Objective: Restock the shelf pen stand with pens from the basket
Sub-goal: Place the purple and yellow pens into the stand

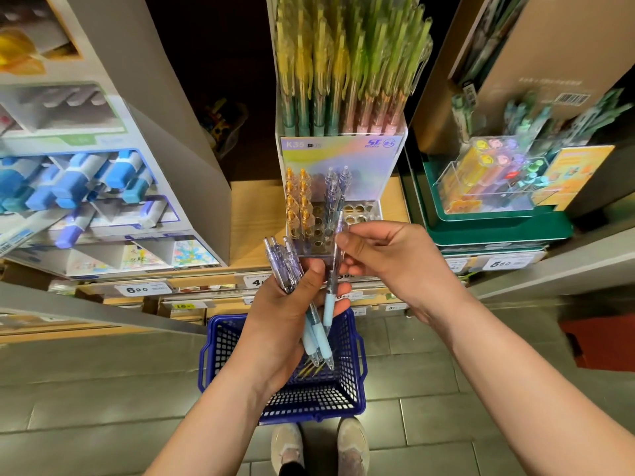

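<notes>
A clear acrylic pen stand sits on the wooden shelf, its front tier holding several orange-topped pens on the left and a few purple pens in the middle; many holes show bare. My left hand is shut on a bunch of purple pens with light blue grips, just below the stand. My right hand pinches one purple pen by its upper end, beside the bunch. A blue mesh basket stands on the floor below, with thin yellow pens lying in it.
A grey display of blue correction tapes stands left of the stand. A green tray with a clear box of colourful pens stands to the right. Price tags line the shelf edge. My shoes are behind the basket on grey floor tiles.
</notes>
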